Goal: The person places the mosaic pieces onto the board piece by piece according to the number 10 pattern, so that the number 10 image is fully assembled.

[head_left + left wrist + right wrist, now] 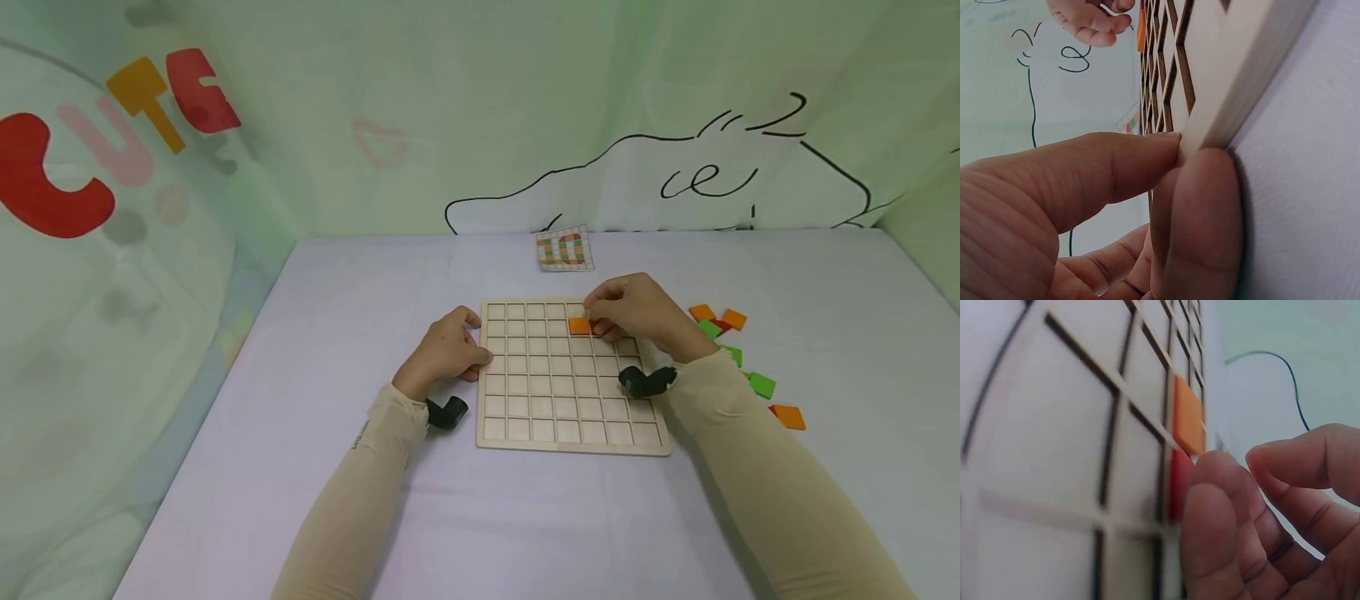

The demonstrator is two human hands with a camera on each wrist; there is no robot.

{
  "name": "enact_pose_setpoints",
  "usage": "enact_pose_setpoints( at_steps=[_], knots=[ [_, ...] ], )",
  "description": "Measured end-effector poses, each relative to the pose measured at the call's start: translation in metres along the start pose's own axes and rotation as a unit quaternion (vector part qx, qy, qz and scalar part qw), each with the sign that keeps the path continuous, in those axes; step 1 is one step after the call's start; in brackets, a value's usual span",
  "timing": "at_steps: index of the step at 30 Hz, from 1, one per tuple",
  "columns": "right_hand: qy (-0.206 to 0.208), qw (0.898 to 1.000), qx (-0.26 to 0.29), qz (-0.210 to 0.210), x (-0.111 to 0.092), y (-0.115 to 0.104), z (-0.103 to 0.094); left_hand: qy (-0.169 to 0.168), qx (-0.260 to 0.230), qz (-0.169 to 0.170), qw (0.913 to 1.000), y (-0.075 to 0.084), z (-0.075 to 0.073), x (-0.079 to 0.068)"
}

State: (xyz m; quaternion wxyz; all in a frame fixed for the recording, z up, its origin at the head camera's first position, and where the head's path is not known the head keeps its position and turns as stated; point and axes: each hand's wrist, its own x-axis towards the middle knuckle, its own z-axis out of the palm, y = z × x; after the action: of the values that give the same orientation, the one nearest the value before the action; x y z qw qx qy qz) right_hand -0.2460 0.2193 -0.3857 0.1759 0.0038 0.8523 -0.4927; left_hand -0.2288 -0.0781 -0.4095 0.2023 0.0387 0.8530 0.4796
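A pale wooden grid board (542, 386) lies flat on the table. My left hand (446, 348) pinches its left edge, the thumb on the rim and a finger along the side (1207, 215). Over the upper right of the grid is my right hand (637, 308). Its fingertips rest at a red tile (1179, 484), which they mostly cover from above; the thumb stands apart, with nothing between. Beside the red one sits an orange tile (579, 326), seen edge-on and slightly raised in the right wrist view.
Loose orange tiles (788, 417), green tiles (762, 385) and partly covered red ones lie scattered right of the board, some behind my right forearm. A card with a coloured grid pattern (565, 249) lies beyond the board, near the back cloth (360, 192).
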Motion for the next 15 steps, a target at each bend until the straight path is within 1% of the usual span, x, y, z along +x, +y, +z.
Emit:
enact_pose_setpoints(
  at_steps=[3, 7, 11, 15],
  knots=[
    [0.022, 0.999, -0.023, 0.004, -0.005, 0.006, -0.015, -0.002, 0.003, 0.0, 1.0, 0.0, 0.0, 0.001],
    [0.05, 0.997, -0.064, 0.019, -0.015, 0.021, -0.048, -0.003, 0.004, -0.004, 1.0, 0.001, -0.001, 0.001],
    [0.055, 0.994, -0.094, 0.034, -0.028, 0.041, -0.08, -0.004, 0.004, -0.011, 0.9999, 0.001, -0.003, 0.001],
    [0.055, 0.989, -0.132, 0.043, -0.042, 0.058, -0.1, -0.001, 0.005, -0.016, 0.9999, 0.002, -0.005, 0.0]
  ],
)
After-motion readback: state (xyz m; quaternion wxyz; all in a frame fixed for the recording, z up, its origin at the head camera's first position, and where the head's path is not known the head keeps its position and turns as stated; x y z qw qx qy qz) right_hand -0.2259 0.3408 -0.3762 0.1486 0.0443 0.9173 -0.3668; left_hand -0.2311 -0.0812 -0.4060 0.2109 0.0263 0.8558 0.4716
